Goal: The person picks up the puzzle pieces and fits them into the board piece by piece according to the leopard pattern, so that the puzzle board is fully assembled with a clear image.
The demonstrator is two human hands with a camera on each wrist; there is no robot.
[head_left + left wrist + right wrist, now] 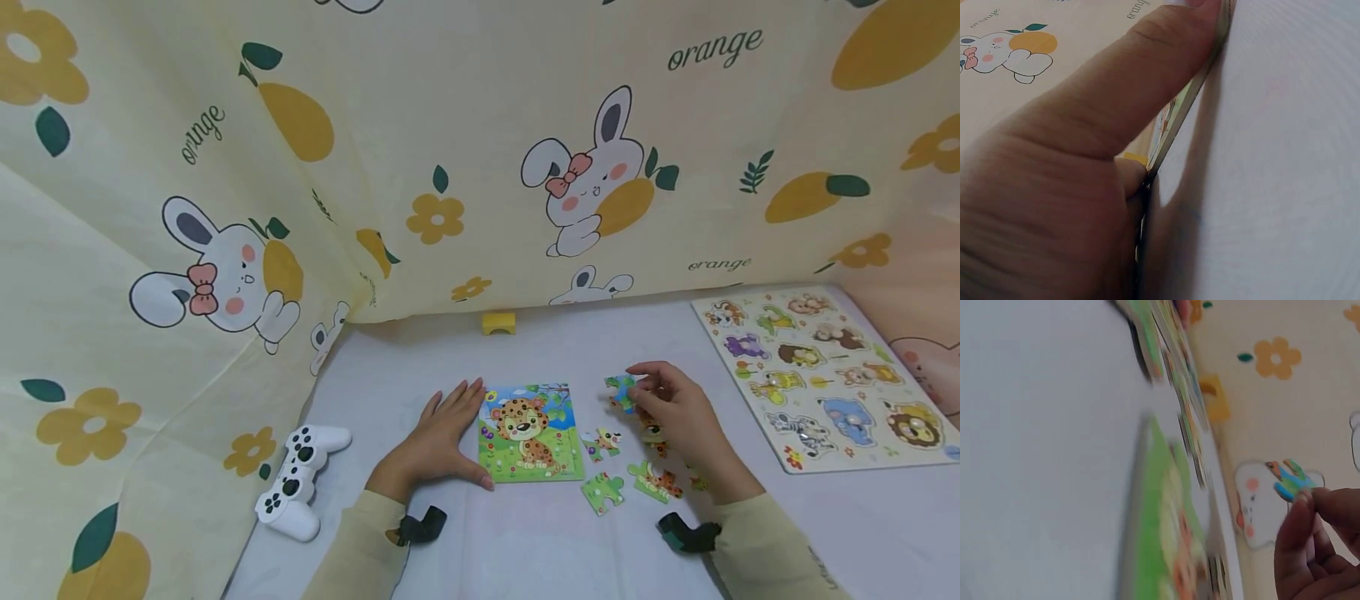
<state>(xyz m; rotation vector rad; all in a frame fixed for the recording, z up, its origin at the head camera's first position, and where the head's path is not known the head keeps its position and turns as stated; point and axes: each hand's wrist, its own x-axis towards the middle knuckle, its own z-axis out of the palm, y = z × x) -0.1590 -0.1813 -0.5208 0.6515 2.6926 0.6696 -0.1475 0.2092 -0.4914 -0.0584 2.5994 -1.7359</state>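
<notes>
Now, your right hand (678,417) pinches puzzle piece (619,393), held up right of leopard picture (536,468); your left hand (433,439), fingers spread, rests against picture's left edge. Piece likely light, stiff, easily bent at knobs: grip edges gently.

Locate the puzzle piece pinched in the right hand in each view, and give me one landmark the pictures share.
Head: the puzzle piece is right of centre, between the leopard picture and the right hand.
Left wrist: not visible; the left hand covers much of this picture.
Right wrist: the puzzle piece is on the right, just below mid-height.
Shared landmark: the rabbit-print cloth.
</notes>
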